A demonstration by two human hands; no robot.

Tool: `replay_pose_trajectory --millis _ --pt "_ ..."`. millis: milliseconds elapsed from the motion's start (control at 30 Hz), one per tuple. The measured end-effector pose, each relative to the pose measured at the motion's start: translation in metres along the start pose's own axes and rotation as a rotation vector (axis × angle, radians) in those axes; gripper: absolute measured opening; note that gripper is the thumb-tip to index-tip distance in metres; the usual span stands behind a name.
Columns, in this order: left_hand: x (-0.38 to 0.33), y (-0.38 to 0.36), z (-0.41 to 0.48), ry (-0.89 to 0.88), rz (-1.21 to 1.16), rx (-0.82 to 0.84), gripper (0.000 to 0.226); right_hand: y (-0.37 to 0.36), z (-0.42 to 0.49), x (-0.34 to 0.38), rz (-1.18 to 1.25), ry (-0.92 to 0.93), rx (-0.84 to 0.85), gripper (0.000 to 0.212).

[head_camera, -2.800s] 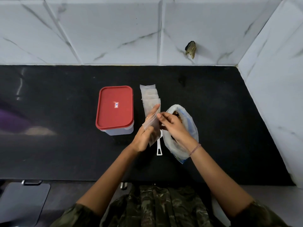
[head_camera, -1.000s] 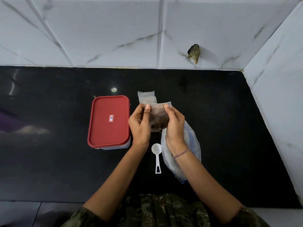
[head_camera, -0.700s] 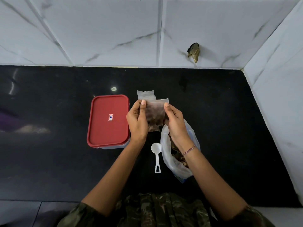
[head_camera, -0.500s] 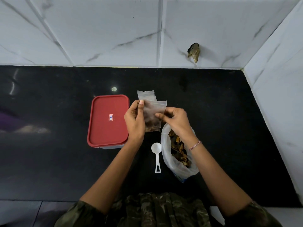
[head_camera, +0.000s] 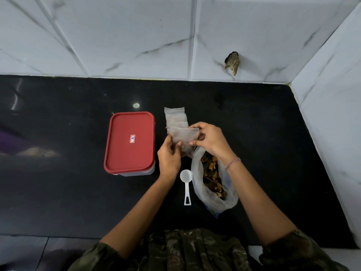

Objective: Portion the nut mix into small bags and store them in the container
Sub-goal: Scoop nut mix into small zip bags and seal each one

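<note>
White marble-veined wall tiles [head_camera: 117,36] back a black tabletop [head_camera: 58,192] and meet at a corner on the right. A rectangular container [head_camera: 130,141] with its red lid closed stands left of centre on the tabletop. An open clear plastic bag [head_camera: 197,173] lies right of centre with its mouth toward the hands; brown and orange nut mix [head_camera: 212,178] shows inside it.

The left grip [head_camera: 169,157] has its fingers curled round the lower left side of a small bag [head_camera: 184,136]. The right grip [head_camera: 211,139] pinches that bag's upper right edge between thumb and fingers. The small bag is held above the tabletop, between the container and the mouth of the large bag, with a dark portion of mix in its lower half.

A stack of overlapping clear small bags [head_camera: 174,117] lies flat just beyond the held one. A white scoop [head_camera: 186,184] rests beside the large bag, its handle toward the person. A thin bracelet [head_camera: 232,163] circles the right wrist.
</note>
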State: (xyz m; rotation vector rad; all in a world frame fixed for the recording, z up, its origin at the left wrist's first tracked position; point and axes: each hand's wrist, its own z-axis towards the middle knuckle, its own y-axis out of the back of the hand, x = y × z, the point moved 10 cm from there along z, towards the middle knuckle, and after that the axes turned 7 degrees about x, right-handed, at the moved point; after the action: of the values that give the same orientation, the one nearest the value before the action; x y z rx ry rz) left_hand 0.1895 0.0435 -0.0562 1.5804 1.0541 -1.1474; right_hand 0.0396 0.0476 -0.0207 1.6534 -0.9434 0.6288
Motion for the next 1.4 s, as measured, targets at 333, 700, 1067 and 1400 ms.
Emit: replay_pose_trajectory --millis 333,700,1067,1400 --pt "0.022 0.003 0.004 0.095 0.172 -0.045 0.036 -0.031 0.021 -0.004 -0.507 -0.027 0.092 0.042" --pt "0.019 -0.001 -0.003 0.042 0.434 -0.051 0.084 -0.033 0.023 0.005 -0.721 0.036 -0.052 0.035" --pt "0.021 -0.034 -0.008 -0.23 0.942 0.173 0.079 -0.062 -0.036 0.027 -1.021 0.114 -0.151 0.047" --pt "0.033 -0.041 -0.004 -0.116 1.212 0.372 0.081 -0.086 -0.018 0.007 -1.118 0.013 0.094 0.053"
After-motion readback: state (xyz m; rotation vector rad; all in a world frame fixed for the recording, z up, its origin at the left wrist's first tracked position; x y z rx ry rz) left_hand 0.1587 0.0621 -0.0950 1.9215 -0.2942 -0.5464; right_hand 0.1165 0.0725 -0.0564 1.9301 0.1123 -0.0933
